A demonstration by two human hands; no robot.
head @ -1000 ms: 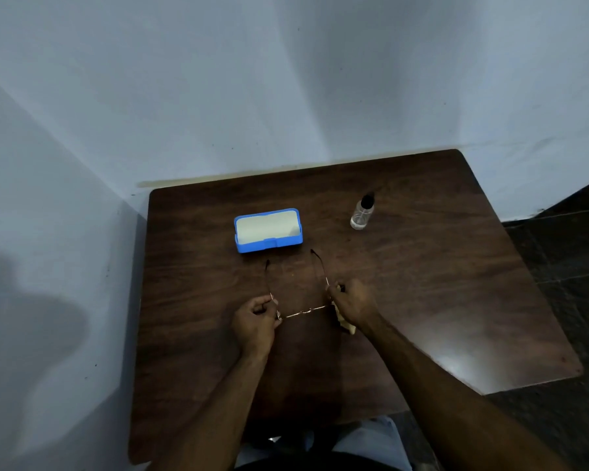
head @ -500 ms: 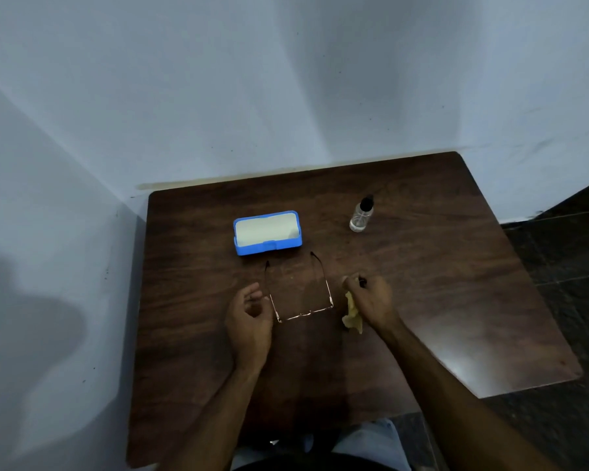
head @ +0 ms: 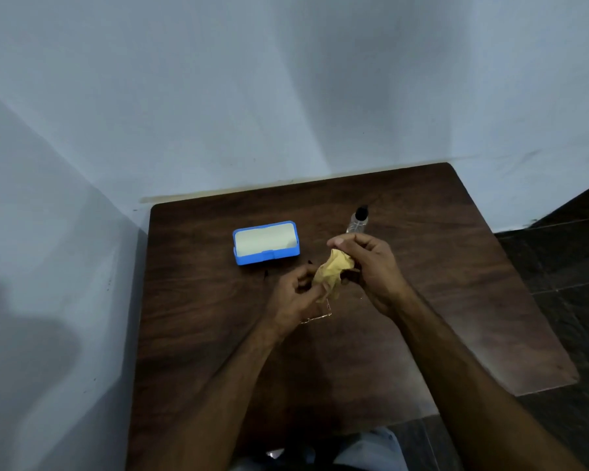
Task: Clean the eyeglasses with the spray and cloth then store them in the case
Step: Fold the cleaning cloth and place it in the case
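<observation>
On the dark wooden table [head: 456,266] the biggest change we see is in the hands: a second ago both pinched the eyeglasses by their outer corners, half a second ago they had let go, and now both have risen above the tabletop to work the cloth. Our right hand [head: 371,266] pinches the top of the crumpled yellow cloth [head: 332,270] with thumb and fingertips, and our left hand [head: 293,297] curls round its lower edge, apparently gripping it. We judge the cloth is being opened out for wiping. The eyeglasses [head: 317,316] now lie free on the table under the left hand. Only a stretch of the thin gold frame and the dark temple tips show, so we cannot tell whether the lenses are wet yet. That puts us in the cleaning stage, with storing not yet begun. As for containers, the blue case [head: 269,257] sits open towards the back of the table, well apart from the eyeglasses, and its pale lining is bare with nothing inside. The small clear spray bottle [head: 358,222] stands upright just behind the right hand, its dark cap on. How much liquid it holds is too dim for us to tell.
</observation>
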